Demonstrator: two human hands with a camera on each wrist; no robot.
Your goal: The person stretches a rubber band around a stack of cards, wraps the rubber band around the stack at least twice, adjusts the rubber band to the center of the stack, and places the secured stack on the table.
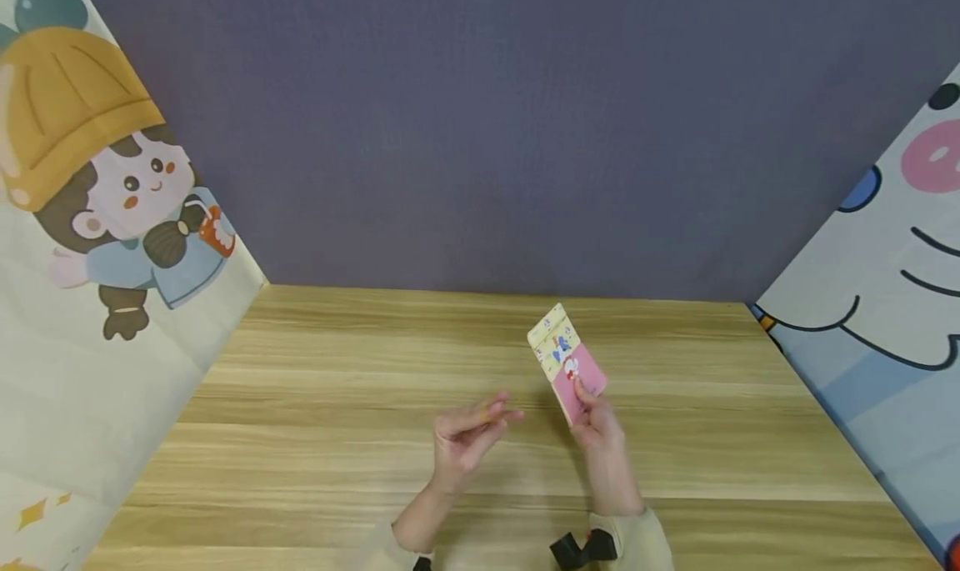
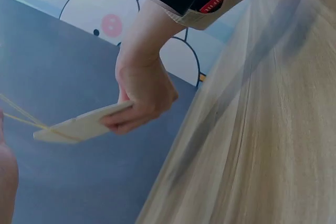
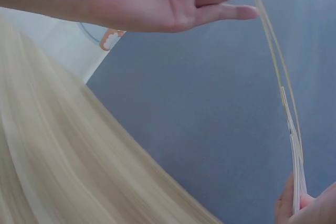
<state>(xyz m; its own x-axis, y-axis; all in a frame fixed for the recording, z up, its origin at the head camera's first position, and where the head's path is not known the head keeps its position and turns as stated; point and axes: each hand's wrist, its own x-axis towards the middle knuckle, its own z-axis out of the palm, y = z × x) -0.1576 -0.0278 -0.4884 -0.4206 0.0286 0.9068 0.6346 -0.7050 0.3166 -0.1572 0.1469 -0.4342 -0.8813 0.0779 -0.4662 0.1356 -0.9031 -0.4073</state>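
Observation:
My right hand [image 1: 600, 433] grips the lower end of a thin stack of cartoon-printed cards [image 1: 567, 363], pink below and pale yellow above, with the thumb on the front. Seen edge-on in the right wrist view, the stack [image 3: 295, 156] shows several thin layers, and its pale back [image 2: 79, 126] faces the left wrist camera. A thin yellow rubber band [image 3: 274, 51] runs from around the stack to the fingers of my left hand [image 1: 468, 442], which hold it stretched. The left hand is to the left of the stack, apart from it.
Under both hands lies a wood-grain table [image 1: 315, 438]. A dark grey-blue panel [image 1: 480, 137] stands along its back edge. Cartoon-printed sheets flank it at left [image 1: 45, 388] and right [image 1: 885, 304]. Black straps [image 1: 581, 550] sit at the sleeves.

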